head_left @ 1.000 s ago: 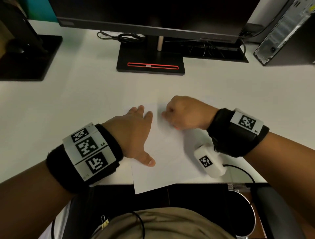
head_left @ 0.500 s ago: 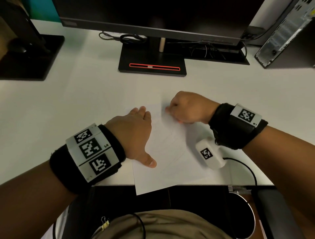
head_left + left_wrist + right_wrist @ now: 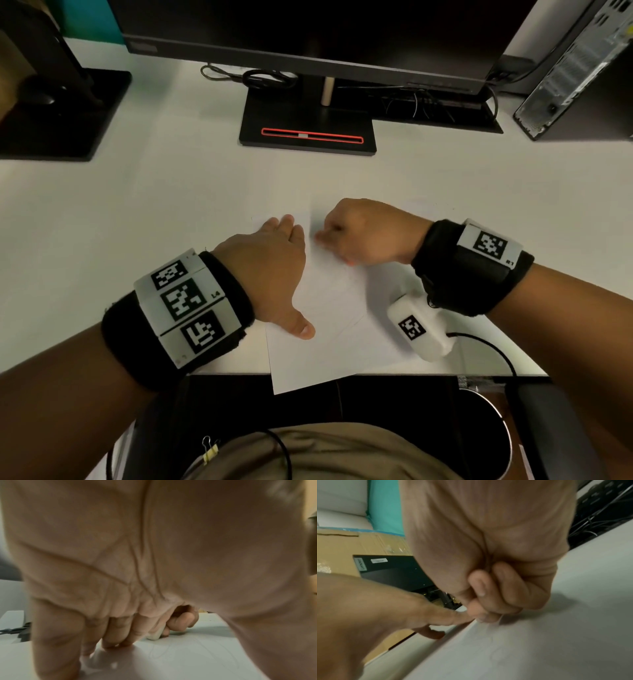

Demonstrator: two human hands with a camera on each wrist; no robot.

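left hand [image 3: 263, 274] on paper [image 3: 329, 353], band [image 3: 185, 305] marked l4

Dim and yellowish throughout; lit softly from above onto the white desk [image 3: 102, 205], darkest past its near edge; bowed at the far corners in the head view, with the monitor [image 3: 308, 27] a featureless black; soft shadow under the right hand [image 3: 370, 236] on the paper [image 3: 329, 342]; smeared and out of focus up close in both wrist views; small glint below the left hand [image 3: 137, 561].
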